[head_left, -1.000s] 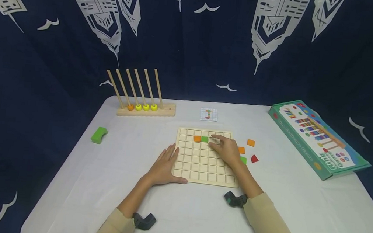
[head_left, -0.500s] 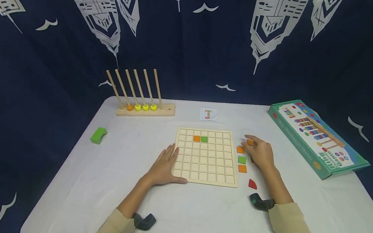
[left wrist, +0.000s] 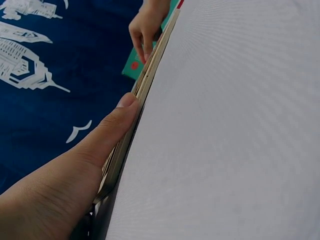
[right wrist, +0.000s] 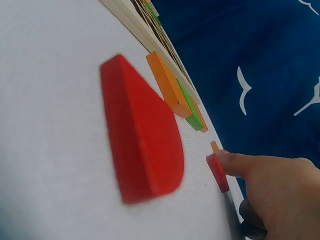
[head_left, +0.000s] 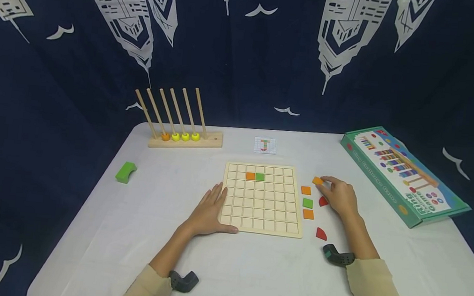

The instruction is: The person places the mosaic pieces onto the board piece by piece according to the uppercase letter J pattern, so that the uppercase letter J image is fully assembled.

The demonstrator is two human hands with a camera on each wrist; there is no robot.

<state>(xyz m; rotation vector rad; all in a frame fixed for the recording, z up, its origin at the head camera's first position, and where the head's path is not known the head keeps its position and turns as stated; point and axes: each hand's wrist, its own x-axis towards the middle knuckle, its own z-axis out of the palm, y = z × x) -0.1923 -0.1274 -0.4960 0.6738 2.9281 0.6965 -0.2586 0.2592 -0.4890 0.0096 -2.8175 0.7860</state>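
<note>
My left hand (head_left: 208, 211) rests along the left edge and lower-left corner of a pale wooden grid board (head_left: 261, 211), fingers straight, thumb (left wrist: 112, 125) against the front edge. An orange square tile (head_left: 250, 176) and a green square tile (head_left: 260, 177) sit side by side in its second row. Right of the board, my right hand (head_left: 342, 199) pinches another orange square tile (head_left: 317, 180) between thumb and finger. A red quarter-round piece (head_left: 323, 201) lies close below those fingers. In the right wrist view, that hand (right wrist: 280, 192) partly covers the far pieces.
More tiles, one green (head_left: 307, 203), line the board's right side, with a second red quarter-round piece (head_left: 321, 234) nearer. A pattern card (head_left: 265, 146), a wooden peg stand with beads (head_left: 214, 140), a green arch block (head_left: 126, 172) and a game box (head_left: 403, 176) surround the board.
My right hand has left the grid board and moved right to the loose orange square tile, where thumb and finger now pinch its side. My left hand stays in place.
</note>
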